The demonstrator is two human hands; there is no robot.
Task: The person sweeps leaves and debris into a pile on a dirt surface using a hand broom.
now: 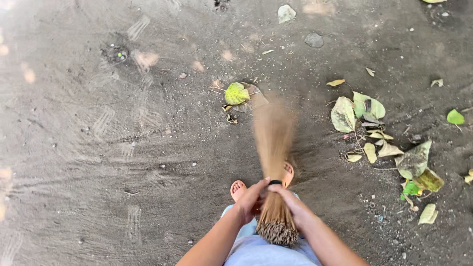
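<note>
A stick broom (274, 162) of thin brown twigs points away from me over bare grey dirt. Its far end is blurred with motion near a yellow-green leaf (236, 93). My left hand (250, 199) and my right hand (291, 201) both wrap around the bound bundle close to its cut end, which sits just above my light blue clothing (261, 251). My feet in sandals (238, 189) show beneath the broom.
A scatter of dry and green leaves (379, 143) lies on the ground to the right. Two small stones (286, 13) rest at the top. Sweep marks and footprints (103, 123) streak the dirt on the left.
</note>
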